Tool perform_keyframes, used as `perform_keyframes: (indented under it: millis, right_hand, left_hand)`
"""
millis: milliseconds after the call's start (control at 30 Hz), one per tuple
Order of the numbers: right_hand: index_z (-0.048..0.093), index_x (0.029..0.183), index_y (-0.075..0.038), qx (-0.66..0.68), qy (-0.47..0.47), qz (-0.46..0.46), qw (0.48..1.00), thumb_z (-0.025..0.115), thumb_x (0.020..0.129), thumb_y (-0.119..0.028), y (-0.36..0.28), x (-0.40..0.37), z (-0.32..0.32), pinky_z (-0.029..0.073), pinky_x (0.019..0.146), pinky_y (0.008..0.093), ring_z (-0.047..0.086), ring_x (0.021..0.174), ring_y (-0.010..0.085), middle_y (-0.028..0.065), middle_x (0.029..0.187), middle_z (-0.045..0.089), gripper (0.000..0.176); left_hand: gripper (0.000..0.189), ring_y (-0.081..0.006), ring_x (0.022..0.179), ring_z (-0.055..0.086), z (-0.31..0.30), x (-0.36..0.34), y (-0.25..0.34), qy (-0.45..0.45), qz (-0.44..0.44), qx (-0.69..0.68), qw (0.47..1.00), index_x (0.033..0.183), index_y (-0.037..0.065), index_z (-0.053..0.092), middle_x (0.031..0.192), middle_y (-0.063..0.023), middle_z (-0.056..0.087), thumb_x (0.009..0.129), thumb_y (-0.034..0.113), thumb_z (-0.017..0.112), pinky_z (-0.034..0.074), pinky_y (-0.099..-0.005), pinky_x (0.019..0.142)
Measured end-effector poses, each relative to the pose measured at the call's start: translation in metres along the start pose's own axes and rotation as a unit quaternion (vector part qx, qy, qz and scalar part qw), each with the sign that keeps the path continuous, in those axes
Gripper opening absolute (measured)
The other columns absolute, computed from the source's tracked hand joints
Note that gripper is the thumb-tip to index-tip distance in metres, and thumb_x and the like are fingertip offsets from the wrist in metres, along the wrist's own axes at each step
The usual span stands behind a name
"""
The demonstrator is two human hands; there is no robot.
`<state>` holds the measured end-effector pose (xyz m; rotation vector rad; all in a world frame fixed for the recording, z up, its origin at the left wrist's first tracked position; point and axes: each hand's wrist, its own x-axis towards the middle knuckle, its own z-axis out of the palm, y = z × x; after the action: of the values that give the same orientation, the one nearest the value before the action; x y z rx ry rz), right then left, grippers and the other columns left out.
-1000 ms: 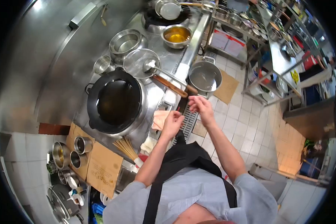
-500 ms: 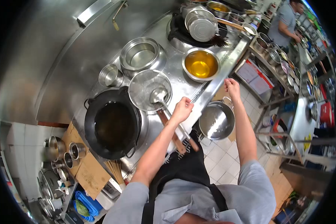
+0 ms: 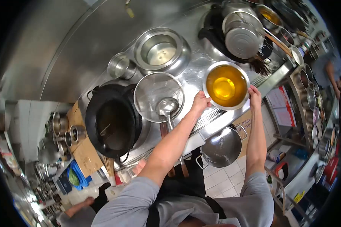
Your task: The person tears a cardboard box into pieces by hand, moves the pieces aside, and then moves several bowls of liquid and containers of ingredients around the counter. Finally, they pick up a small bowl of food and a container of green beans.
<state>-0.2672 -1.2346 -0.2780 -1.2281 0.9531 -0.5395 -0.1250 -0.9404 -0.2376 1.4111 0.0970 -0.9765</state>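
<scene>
Nearby, a strainer (image 3: pixel 149 90) and ladle (image 3: pixel 167 106) separate wok (image 3: pixel 93 130) from bowl (image 3: pixel 226 108).

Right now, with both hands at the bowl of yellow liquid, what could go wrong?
The yellow liquid might slop out of the bowl if the left hand and right hand lift unevenly. The left forearm crosses above the ladle and could knock it. Drips could land in the pot beside the counter.
</scene>
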Motion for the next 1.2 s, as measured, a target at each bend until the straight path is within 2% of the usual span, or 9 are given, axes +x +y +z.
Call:
perform_keyframes:
  millis: [133,167,267,433,767,867,1000,1100,1200]
  right_hand:
    - [0.068,0.128,-0.004,-0.033,-0.003,0.011,0.999,0.076,0.093,-0.016,0.020,0.010,-0.015,0.043,0.071,0.0245,0.055,0.081,0.0085,0.0010,0.104,0.069,0.038]
    - [0.066,0.131,-0.001,-0.048,-0.007,0.008,0.999,0.073,0.096,-0.015,0.026,0.017,-0.021,0.049,0.080,0.0249,0.062,0.092,0.0112,0.0030,0.111,0.071,0.039]
    - [0.060,0.135,0.007,0.019,-0.061,-0.037,0.997,0.066,0.100,-0.006,0.014,0.004,-0.018,0.049,0.097,0.0308,0.063,0.110,0.0181,0.0122,0.124,0.069,0.038]
    - [0.063,0.131,0.007,0.002,-0.093,-0.087,0.992,0.065,0.101,-0.010,-0.061,-0.084,-0.002,0.047,0.100,0.0304,0.062,0.111,0.0162,0.0106,0.122,0.069,0.034]
    - [0.063,0.126,0.003,0.022,-0.216,-0.063,0.974,0.064,0.100,-0.009,-0.172,-0.352,0.080,0.053,0.088,0.0290,0.067,0.104,0.0155,0.0099,0.110,0.072,0.029]
    - [0.063,0.124,0.003,0.011,-0.194,-0.065,0.979,0.064,0.100,-0.008,-0.167,-0.433,0.118,0.054,0.087,0.0293,0.068,0.100,0.0164,0.0099,0.108,0.071,0.026]
    - [0.064,0.122,0.003,0.079,-0.343,-0.018,0.936,0.065,0.098,-0.007,-0.137,-0.513,0.169,0.051,0.073,0.0213,0.065,0.084,0.0092,0.0045,0.100,0.070,0.026]
    - [0.065,0.116,0.002,0.066,-0.204,-0.033,0.976,0.067,0.097,-0.006,-0.127,-0.626,0.248,0.046,0.062,0.0176,0.060,0.074,0.0040,-0.0003,0.092,0.068,0.021]
    - [0.064,0.116,0.003,0.090,-0.268,-0.022,0.959,0.068,0.095,-0.005,-0.090,-0.664,0.294,0.044,0.057,0.0172,0.058,0.068,0.0041,0.0022,0.092,0.069,0.022]
  left_hand:
    - [0.037,-0.0194,0.087,0.073,-0.010,0.023,-0.042,-0.045,0.083,-0.110,0.989,0.124,0.004,0.060,0.113,-0.0104,0.073,0.089,-0.003,0.067,0.060,-0.0305,0.065]
    - [0.041,-0.0164,0.076,0.073,-0.017,0.017,-0.037,-0.028,0.068,-0.017,0.997,0.122,0.006,0.063,0.098,-0.0083,0.074,0.083,-0.001,0.074,0.060,-0.0299,0.065]
    - [0.024,-0.0154,0.058,0.063,-0.020,-0.010,-0.030,0.014,0.102,-0.075,0.992,0.107,0.003,0.057,0.082,-0.0076,0.066,0.087,-0.003,0.069,0.052,-0.0313,0.048]
    - [0.016,-0.0143,0.056,0.062,-0.045,-0.142,0.025,0.011,0.104,-0.081,0.991,0.101,0.002,0.054,0.077,-0.0072,0.063,0.092,-0.004,0.065,0.049,-0.0276,0.048]
    - [0.015,-0.0136,0.059,0.065,-0.178,-0.404,0.074,0.018,0.211,-0.127,0.969,0.093,-0.001,0.051,0.076,-0.0083,0.062,0.085,-0.002,0.064,0.052,-0.0281,0.046]
    - [0.016,-0.0132,0.056,0.064,-0.236,-0.484,0.078,0.029,0.239,-0.132,0.961,0.088,0.000,0.050,0.074,-0.0084,0.061,0.085,0.001,0.066,0.050,-0.0283,0.044]
    - [0.017,-0.0140,0.055,0.064,-0.324,-0.572,0.071,0.079,0.253,-0.079,0.961,0.084,0.001,0.050,0.069,-0.0077,0.060,0.085,0.002,0.067,0.049,-0.0287,0.043]
    - [0.016,-0.0148,0.055,0.064,-0.393,-0.614,0.062,0.100,0.246,-0.078,0.961,0.083,0.001,0.052,0.070,-0.0093,0.062,0.085,0.003,0.068,0.050,-0.0284,0.042]
    - [0.014,-0.0142,0.054,0.063,-0.459,-0.654,0.052,0.128,0.230,-0.080,0.962,0.085,0.003,0.055,0.070,-0.0088,0.063,0.085,0.004,0.069,0.049,-0.0276,0.041]
